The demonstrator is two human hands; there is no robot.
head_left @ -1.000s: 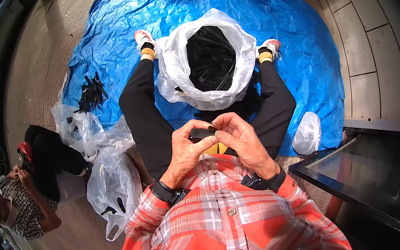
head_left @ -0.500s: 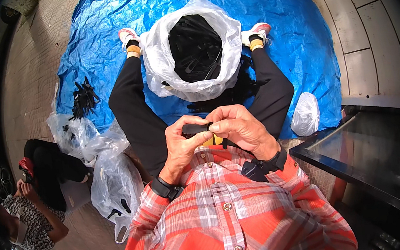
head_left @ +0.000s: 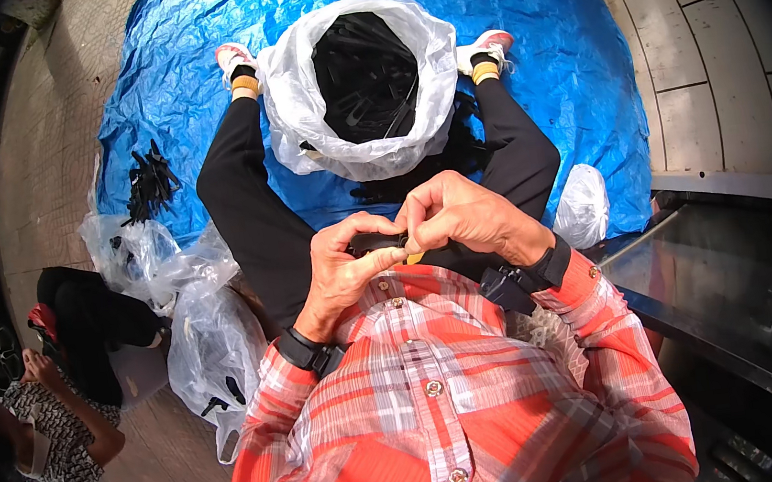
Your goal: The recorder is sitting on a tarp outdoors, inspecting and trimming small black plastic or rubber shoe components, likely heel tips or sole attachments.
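While the black strip (head_left: 375, 241) runs sideways, left hand (head_left: 337, 273) pinches it; right hand (head_left: 478, 223) likewise.

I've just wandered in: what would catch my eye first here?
Probably the bright blue sheet spread across the ground, and the open white plastic bag of black pieces standing on it between the person's shoes. Nearer, the left hand and right hand meet at a small black piece.

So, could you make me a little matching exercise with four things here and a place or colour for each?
1. Black strip
2. Open plastic bag
3. Tarp
4. Shirt

A. Bright blue
B. Between the two shoes
C. Red and white plaid
D. In the fingers of the left hand

Pairs: 1-D, 2-B, 3-A, 4-C
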